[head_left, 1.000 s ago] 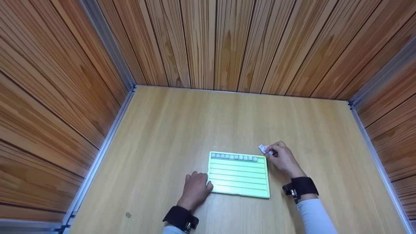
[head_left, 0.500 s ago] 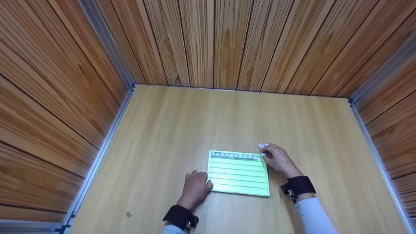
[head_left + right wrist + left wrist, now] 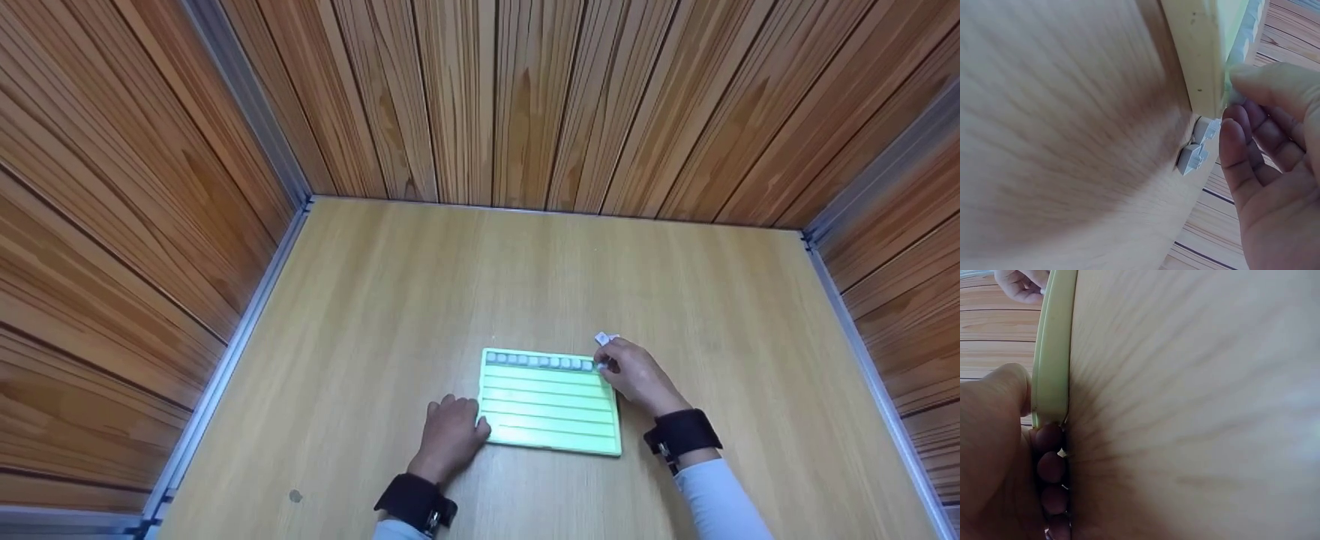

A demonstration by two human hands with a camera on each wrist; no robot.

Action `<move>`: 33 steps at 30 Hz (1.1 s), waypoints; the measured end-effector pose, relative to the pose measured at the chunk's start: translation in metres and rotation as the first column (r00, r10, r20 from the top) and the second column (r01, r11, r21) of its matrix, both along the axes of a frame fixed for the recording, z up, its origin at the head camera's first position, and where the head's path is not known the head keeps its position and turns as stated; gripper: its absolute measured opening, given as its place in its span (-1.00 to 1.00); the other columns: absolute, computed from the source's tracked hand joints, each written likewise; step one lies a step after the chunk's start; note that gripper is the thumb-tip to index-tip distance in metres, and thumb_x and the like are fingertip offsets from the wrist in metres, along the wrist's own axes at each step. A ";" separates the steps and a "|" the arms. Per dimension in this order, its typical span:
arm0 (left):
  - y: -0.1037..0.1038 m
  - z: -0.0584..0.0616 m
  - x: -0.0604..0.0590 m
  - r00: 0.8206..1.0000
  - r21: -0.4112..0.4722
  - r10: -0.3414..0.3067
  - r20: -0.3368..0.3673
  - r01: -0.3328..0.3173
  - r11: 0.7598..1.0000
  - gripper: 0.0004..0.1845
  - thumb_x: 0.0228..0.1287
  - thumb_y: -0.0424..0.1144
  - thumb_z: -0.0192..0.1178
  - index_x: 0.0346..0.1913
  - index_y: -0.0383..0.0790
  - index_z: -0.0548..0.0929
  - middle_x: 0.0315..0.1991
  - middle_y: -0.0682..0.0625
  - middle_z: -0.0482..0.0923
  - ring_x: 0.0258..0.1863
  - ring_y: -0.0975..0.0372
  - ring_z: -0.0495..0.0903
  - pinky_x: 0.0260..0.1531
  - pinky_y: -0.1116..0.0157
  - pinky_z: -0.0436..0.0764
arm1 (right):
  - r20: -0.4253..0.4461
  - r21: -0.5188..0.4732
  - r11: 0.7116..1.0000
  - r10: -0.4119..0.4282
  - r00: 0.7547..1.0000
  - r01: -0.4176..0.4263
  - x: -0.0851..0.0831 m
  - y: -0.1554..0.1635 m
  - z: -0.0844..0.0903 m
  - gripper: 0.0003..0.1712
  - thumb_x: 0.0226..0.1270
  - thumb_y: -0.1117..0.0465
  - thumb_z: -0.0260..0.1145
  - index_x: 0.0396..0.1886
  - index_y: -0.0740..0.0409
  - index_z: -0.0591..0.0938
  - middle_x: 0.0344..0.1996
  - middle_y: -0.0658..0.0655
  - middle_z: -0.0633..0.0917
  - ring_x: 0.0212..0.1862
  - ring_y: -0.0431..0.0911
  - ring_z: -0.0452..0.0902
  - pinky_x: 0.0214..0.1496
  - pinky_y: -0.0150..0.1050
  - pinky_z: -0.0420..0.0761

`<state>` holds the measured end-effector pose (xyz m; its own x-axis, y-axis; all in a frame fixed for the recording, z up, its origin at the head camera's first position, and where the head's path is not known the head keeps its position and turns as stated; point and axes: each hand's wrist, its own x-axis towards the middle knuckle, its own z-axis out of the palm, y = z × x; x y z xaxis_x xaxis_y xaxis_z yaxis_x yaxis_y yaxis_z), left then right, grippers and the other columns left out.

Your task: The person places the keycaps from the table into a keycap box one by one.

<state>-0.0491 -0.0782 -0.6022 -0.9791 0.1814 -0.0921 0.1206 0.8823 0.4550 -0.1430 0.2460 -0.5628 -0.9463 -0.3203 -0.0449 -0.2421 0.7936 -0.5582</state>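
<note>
a wood-panelled left wall with a metal strip along its foot borders the pale wooden table, and a small dark spot marks the table surface near its front left. the left hand rests on the table at the near left corner of the light green tray, its fingers curled with the knuckles down on the wood and the thumb lying against the tray's left edge; in the left wrist view the thumb presses the green rim while the curled fingers sit under and beside that corner, so the hand grips the tray's edge. the tray lies flat near the front middle of the table, ruled into long grooves running left to right, and its far groove holds a row of small grey tiles set side by side almost from end to end. at the far right end of that row the right hand has its fingertips drawn close together on a small pale tile at the tray's far right corner; the right wrist view shows the thumb and forefinger pinched right at the tray's edge, though the tile between them is mostly hidden. just beyond that corner, on the bare table, lie a few loose grey tiles, touching one another and just clear of the tray. both wrists wear dark bands, and a pale sleeve covers the right forearm.
</note>
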 end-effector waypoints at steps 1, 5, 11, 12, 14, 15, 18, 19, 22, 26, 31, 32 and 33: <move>0.000 0.000 0.000 1.000 0.000 -0.001 0.000 0.001 1.000 -0.77 0.24 -0.09 0.11 -0.51 -0.07 0.42 -0.59 0.09 0.29 -0.45 0.15 0.20 -0.30 0.17 0.18 | -0.007 0.008 1.000 0.002 1.000 -0.002 0.000 -0.001 0.000 -0.83 0.21 0.46 0.36 -0.23 0.18 0.69 -0.26 0.06 0.61 -0.21 -0.08 0.50 -0.13 -0.15 0.51; 0.000 0.000 -0.001 1.000 0.000 0.002 0.011 -0.002 1.000 -0.78 0.24 -0.08 0.10 -0.50 -0.07 0.42 -0.58 0.08 0.29 -0.45 0.15 0.21 -0.29 0.17 0.18 | -0.055 0.028 0.999 0.018 0.998 -0.017 0.002 -0.003 -0.001 -0.81 0.17 0.49 0.39 -0.25 0.18 0.69 -0.29 0.05 0.61 -0.23 -0.08 0.48 -0.15 -0.14 0.50; 0.001 0.000 -0.001 1.000 -0.003 -0.002 0.016 0.002 1.000 -0.78 0.26 -0.06 0.09 -0.48 -0.06 0.44 -0.57 0.09 0.31 -0.43 0.16 0.21 -0.27 0.17 0.18 | -0.121 0.040 0.998 0.045 0.992 -0.041 0.004 -0.006 -0.005 -0.80 0.17 0.51 0.40 -0.25 0.19 0.70 -0.27 0.05 0.64 -0.17 -0.07 0.54 -0.09 -0.10 0.56; 0.000 0.000 -0.001 1.000 -0.004 -0.004 0.014 0.004 1.000 -0.78 0.26 -0.06 0.09 -0.48 -0.06 0.44 -0.57 0.09 0.31 -0.43 0.16 0.21 -0.27 0.17 0.18 | -0.127 0.039 0.998 0.046 0.991 -0.041 0.004 -0.007 -0.005 -0.79 0.17 0.51 0.40 -0.25 0.19 0.70 -0.27 0.06 0.65 -0.16 -0.07 0.54 -0.09 -0.09 0.57; 0.000 0.000 -0.001 1.000 -0.003 -0.005 0.010 0.005 1.000 -0.78 0.26 -0.06 0.09 -0.48 -0.07 0.44 -0.56 0.09 0.31 -0.42 0.16 0.21 -0.27 0.17 0.18 | -0.138 0.037 0.999 0.037 0.990 -0.033 0.004 -0.007 -0.007 -0.78 0.15 0.52 0.41 -0.26 0.19 0.71 -0.28 0.05 0.65 -0.16 -0.07 0.56 -0.08 -0.09 0.58; 0.000 0.000 -0.001 1.000 -0.002 -0.005 0.006 0.005 1.000 -0.77 0.26 -0.06 0.09 -0.48 -0.08 0.45 -0.57 0.09 0.31 -0.43 0.16 0.21 -0.28 0.17 0.18 | -0.155 0.039 0.999 0.042 0.987 -0.037 0.005 -0.008 -0.008 -0.77 0.13 0.53 0.41 -0.26 0.19 0.70 -0.28 0.06 0.65 -0.16 -0.06 0.56 -0.09 -0.08 0.59; 0.000 0.000 0.000 1.000 -0.005 -0.004 0.002 0.004 1.000 -0.76 0.25 -0.07 0.10 -0.50 -0.09 0.44 -0.58 0.08 0.29 -0.45 0.15 0.20 -0.30 0.17 0.18 | -0.206 0.047 0.998 0.059 0.977 -0.050 0.006 -0.009 -0.011 -0.75 0.10 0.55 0.43 -0.27 0.20 0.70 -0.29 0.07 0.65 -0.18 -0.06 0.58 -0.11 -0.09 0.60; 0.000 0.000 0.000 1.000 -0.006 -0.003 0.001 0.003 1.000 -0.76 0.25 -0.07 0.10 -0.50 -0.09 0.43 -0.59 0.08 0.29 -0.45 0.15 0.20 -0.30 0.17 0.18 | -0.216 0.053 0.997 0.066 0.974 -0.055 0.006 -0.010 -0.012 -0.75 0.10 0.55 0.43 -0.26 0.21 0.70 -0.28 0.07 0.65 -0.18 -0.06 0.58 -0.12 -0.10 0.61; 0.000 0.000 0.001 1.000 -0.008 -0.002 0.001 0.002 1.000 -0.76 0.25 -0.08 0.10 -0.51 -0.09 0.43 -0.59 0.08 0.29 -0.45 0.15 0.20 -0.30 0.17 0.18 | -0.212 0.066 0.996 0.069 0.975 -0.056 0.006 -0.011 -0.013 -0.73 0.11 0.54 0.43 -0.21 0.20 0.70 -0.25 0.08 0.66 -0.16 -0.06 0.59 -0.10 -0.12 0.61; 0.000 0.001 0.001 1.000 -0.005 0.002 0.004 -0.001 1.000 -0.77 0.26 -0.07 0.10 -0.50 -0.07 0.43 -0.58 0.09 0.29 -0.45 0.15 0.20 -0.29 0.17 0.18 | -0.170 0.077 0.996 0.049 0.984 -0.037 0.007 -0.011 -0.010 -0.71 0.14 0.52 0.43 -0.15 0.19 0.69 -0.18 0.11 0.65 -0.08 -0.03 0.60 -0.02 -0.09 0.61; 0.001 0.001 0.001 1.000 -0.010 -0.001 0.000 0.001 1.000 -0.77 0.25 -0.07 0.11 -0.50 -0.08 0.44 -0.58 0.09 0.29 -0.45 0.16 0.21 -0.29 0.17 0.18 | -0.123 0.051 0.999 0.011 0.992 -0.004 0.006 -0.004 -0.003 -0.66 0.18 0.45 0.43 -0.02 0.22 0.68 -0.10 0.14 0.63 -0.03 0.01 0.59 0.01 -0.04 0.60; 0.001 0.001 0.001 1.000 -0.010 -0.001 0.003 0.001 1.000 -0.77 0.25 -0.07 0.11 -0.49 -0.08 0.44 -0.58 0.09 0.29 -0.45 0.16 0.21 -0.29 0.17 0.19 | -0.119 0.042 0.999 0.002 0.993 0.003 0.006 -0.003 -0.002 -0.65 0.19 0.43 0.43 0.00 0.23 0.67 -0.09 0.14 0.63 -0.05 0.01 0.58 -0.01 -0.04 0.60; 0.001 0.001 0.001 1.000 -0.012 -0.002 0.003 0.002 1.000 -0.77 0.25 -0.07 0.11 -0.49 -0.08 0.45 -0.57 0.09 0.30 -0.44 0.16 0.21 -0.29 0.17 0.19 | -0.118 0.036 0.999 -0.007 0.993 0.011 0.005 -0.001 -0.001 -0.64 0.20 0.42 0.43 0.02 0.24 0.67 -0.10 0.15 0.63 -0.07 0.01 0.57 -0.04 -0.05 0.60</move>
